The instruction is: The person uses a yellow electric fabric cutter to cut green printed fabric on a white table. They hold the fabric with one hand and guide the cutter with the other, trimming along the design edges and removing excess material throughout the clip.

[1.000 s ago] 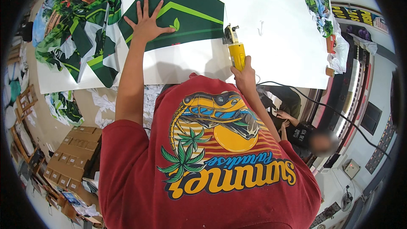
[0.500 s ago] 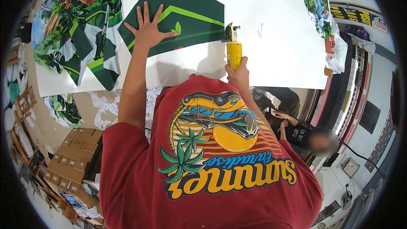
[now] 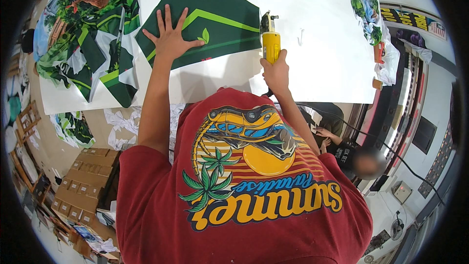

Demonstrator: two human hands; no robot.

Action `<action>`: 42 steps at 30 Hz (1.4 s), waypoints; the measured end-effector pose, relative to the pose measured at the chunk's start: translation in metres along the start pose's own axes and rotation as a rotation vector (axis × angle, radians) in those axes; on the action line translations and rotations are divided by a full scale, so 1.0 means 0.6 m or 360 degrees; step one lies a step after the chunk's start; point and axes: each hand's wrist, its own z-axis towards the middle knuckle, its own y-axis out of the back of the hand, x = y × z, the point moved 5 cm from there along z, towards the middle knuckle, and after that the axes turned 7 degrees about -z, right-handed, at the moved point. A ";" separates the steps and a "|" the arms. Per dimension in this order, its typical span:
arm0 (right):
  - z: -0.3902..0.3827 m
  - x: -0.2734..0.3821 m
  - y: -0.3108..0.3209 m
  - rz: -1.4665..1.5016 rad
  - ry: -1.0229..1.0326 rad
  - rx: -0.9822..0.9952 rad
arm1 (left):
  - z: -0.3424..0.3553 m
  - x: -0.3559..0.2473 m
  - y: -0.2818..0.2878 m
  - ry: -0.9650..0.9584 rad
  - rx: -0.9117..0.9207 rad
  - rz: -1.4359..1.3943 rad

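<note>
My left hand (image 3: 169, 39) lies spread flat on a curved dark green fabric piece (image 3: 220, 44) with light green stripes and a small leaf print. My right hand (image 3: 276, 68) is closed round the yellow body of a corded electric cutter (image 3: 270, 43). Its metal head stands upright at the piece's right edge, near the end of the upper stripe. Beneath both is a white table (image 3: 317, 68); the piece's underside and the blade's exact contact are hidden.
Printed green fabric scraps (image 3: 93, 39) heap on the table's left side, more (image 3: 366, 5) along its right edge. Cardboard boxes (image 3: 83, 181) are stacked low left. A co-worker (image 3: 344, 154) is beyond the table's near right edge, beside a long machine. A cable (image 3: 381, 144) runs rightward.
The cutter and my right hand have moved up along the piece's right edge. My left hand and the green piece have shifted slightly down in the picture.
</note>
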 end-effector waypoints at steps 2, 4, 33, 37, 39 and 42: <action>0.023 0.006 0.003 -0.0016 0.0040 -0.0011 | 0.002 -0.001 0.003 0.0005 0.0008 -0.0002; 0.046 0.013 0.006 -0.0041 0.0050 -0.0017 | 0.002 -0.001 0.003 0.0032 0.0067 0.0011; -0.375 -0.433 0.203 0.0540 -0.0904 -0.0323 | 0.071 -0.358 -0.068 -0.0711 -0.0110 -0.0772; -0.439 -0.491 0.210 0.0910 -0.1107 -0.0532 | 0.098 -0.629 -0.227 -0.1139 0.0249 -0.0453; -0.441 -0.513 0.204 0.1166 -0.1135 -0.0631 | 0.057 -0.712 -0.267 -0.1219 0.0190 -0.0221; -0.421 -0.540 0.218 0.1352 -0.0960 -0.0733 | -0.077 -0.770 -0.320 -0.1292 0.0404 0.0329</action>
